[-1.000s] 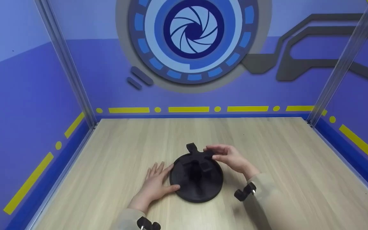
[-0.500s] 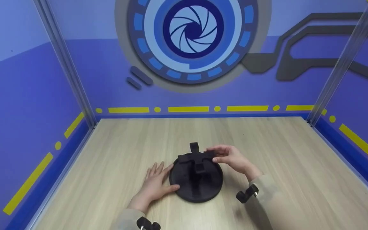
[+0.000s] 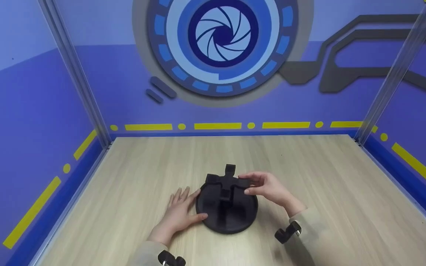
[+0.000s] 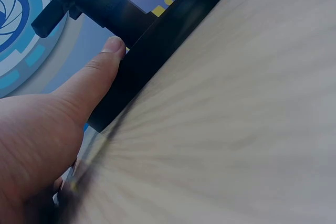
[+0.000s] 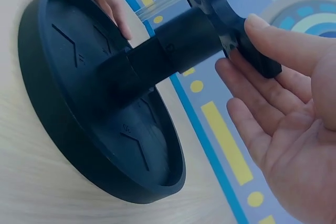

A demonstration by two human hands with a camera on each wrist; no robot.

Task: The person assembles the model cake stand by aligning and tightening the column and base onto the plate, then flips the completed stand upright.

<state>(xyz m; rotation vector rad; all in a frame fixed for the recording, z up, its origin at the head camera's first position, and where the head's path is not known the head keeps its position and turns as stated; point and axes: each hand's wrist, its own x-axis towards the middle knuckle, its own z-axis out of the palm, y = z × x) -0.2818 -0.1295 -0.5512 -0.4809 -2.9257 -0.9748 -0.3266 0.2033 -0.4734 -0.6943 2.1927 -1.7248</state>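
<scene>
A black stand rests on the table, with a round, rimmed base [image 3: 231,223], a central post [image 5: 173,45] and a cross-shaped top [image 3: 227,181]. My left hand [image 3: 179,216] lies spread at the base's left side. Its thumb [image 4: 100,72] presses over the rim in the left wrist view, and the index fingertip touches the rim farther back. With thumb and fingers, my right hand [image 3: 270,189] pinches the right arm of the cross. In the right wrist view, raised marks and digits show on the base floor around the post.
The pale wooden table [image 3: 154,159] is bounded by a blue back wall [image 3: 117,85] and blue side walls with yellow dashes. Metal posts [image 3: 80,77] stand at its far corners. Each wrist wears a black mount [image 3: 288,232].
The cross-shaped top has turned clockwise as seen from above, its far arm swinging right. My right hand has come slightly toward me with it; the left hand and the base stay put.
</scene>
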